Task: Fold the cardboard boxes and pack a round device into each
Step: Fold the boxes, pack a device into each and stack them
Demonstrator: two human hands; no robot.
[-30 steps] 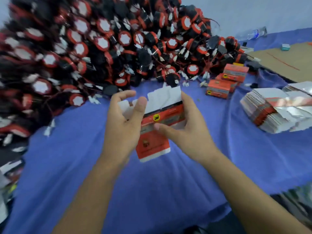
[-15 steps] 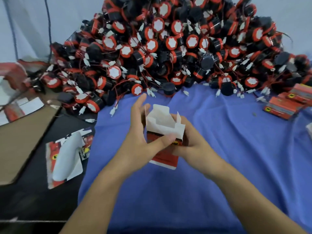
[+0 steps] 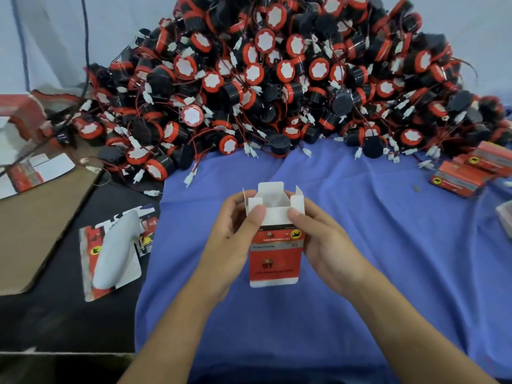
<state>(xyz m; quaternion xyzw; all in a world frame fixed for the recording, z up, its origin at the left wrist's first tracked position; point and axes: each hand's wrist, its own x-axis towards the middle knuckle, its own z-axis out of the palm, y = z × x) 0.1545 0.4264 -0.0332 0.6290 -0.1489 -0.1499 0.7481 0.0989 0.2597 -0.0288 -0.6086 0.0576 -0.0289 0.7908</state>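
Note:
A small red and white cardboard box (image 3: 274,259) stands opened up above the blue cloth, its white top flaps spread and its mouth facing me. My left hand (image 3: 230,245) grips its left side with the thumb on the near flap. My right hand (image 3: 327,250) grips its right side, thumb at the near top edge. Behind them rises a big heap of round black and red devices (image 3: 277,79) with white labels and thin wires.
Several closed red boxes (image 3: 471,173) lie at the right on the blue cloth (image 3: 388,273). A flat unfolded box with a white curled sheet (image 3: 113,250) lies on the dark table at the left, beside a brown cardboard sheet (image 3: 33,223).
The flat box has been opened into a tube with its top flaps spread. My view has swung left, away from the stack of flat boxes on the right.

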